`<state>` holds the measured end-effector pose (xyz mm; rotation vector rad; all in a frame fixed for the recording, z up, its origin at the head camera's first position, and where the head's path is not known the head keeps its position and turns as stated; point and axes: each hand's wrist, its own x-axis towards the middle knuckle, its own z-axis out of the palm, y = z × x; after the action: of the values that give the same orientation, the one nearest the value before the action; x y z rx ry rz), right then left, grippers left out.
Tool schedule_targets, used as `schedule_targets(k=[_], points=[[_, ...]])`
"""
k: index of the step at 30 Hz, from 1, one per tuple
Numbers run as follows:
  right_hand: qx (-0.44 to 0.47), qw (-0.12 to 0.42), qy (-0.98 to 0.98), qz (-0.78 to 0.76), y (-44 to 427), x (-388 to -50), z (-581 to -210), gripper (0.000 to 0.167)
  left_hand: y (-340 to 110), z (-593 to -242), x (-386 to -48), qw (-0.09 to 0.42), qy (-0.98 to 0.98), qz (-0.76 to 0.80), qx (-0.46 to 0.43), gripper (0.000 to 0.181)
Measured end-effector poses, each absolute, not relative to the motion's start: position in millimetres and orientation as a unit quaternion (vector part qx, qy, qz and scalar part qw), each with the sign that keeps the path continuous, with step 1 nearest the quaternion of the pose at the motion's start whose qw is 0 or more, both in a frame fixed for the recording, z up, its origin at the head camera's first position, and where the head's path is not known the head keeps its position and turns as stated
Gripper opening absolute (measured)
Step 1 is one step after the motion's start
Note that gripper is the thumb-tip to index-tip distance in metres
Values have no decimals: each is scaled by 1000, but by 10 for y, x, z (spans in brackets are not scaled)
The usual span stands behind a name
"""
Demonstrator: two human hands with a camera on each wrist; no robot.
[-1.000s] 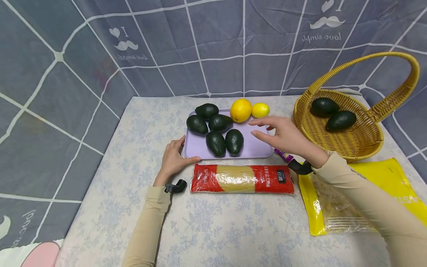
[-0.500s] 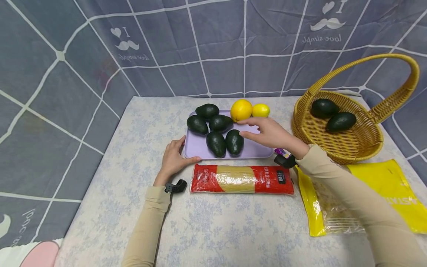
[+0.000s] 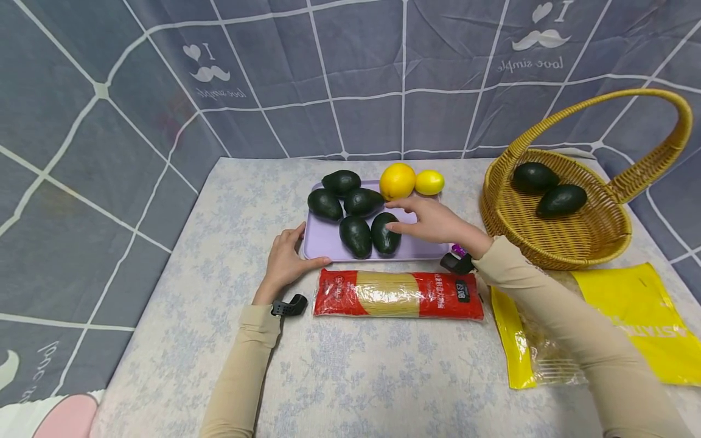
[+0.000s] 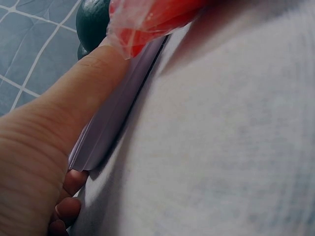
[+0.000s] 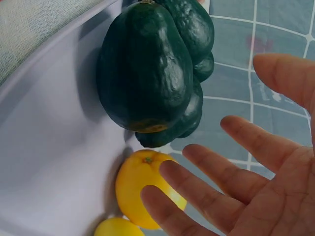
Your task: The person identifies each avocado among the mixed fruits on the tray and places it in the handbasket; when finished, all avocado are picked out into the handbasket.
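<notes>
A lilac tray (image 3: pixel 418 248) bears several dark green avocados (image 3: pixel 355 236), an orange (image 3: pixel 397 181) and a lemon (image 3: pixel 429 182). At its front left corner rests my left hand (image 3: pixel 286 258), thumb along the front edge and fingers at the left side. The left wrist view shows that thumb (image 4: pixel 93 73) against the tray wall (image 4: pixel 115 110). My right hand (image 3: pixel 429 222) hovers over the tray, its thumb just above the rightmost avocado (image 3: pixel 386 236). In the right wrist view its fingers (image 5: pixel 211 196) are spread, with a gap to the nearest avocado (image 5: pixel 147 69).
In front of the tray lies a red noodle packet (image 3: pixel 389 294). A wicker basket (image 3: pixel 558 243) with two avocados (image 3: pixel 561 201) stands at the right. A yellow bag (image 3: pixel 630 298) lies partly under my right forearm, and a small purple wrapper (image 3: pixel 459 249) shows by the tray's right corner.
My right hand has moved left across the tray, from its right part to the rightmost avocado. My left hand has stayed at the tray's corner.
</notes>
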<state>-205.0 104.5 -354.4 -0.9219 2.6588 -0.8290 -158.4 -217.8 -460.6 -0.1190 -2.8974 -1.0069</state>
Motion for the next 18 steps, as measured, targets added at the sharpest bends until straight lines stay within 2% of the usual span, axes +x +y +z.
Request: schedule_targets(k=[18], points=[[-302,138,906,-262,935,-2119,-3650,61,-2174,-4597,-1586,37,-943,-329,-41,107]])
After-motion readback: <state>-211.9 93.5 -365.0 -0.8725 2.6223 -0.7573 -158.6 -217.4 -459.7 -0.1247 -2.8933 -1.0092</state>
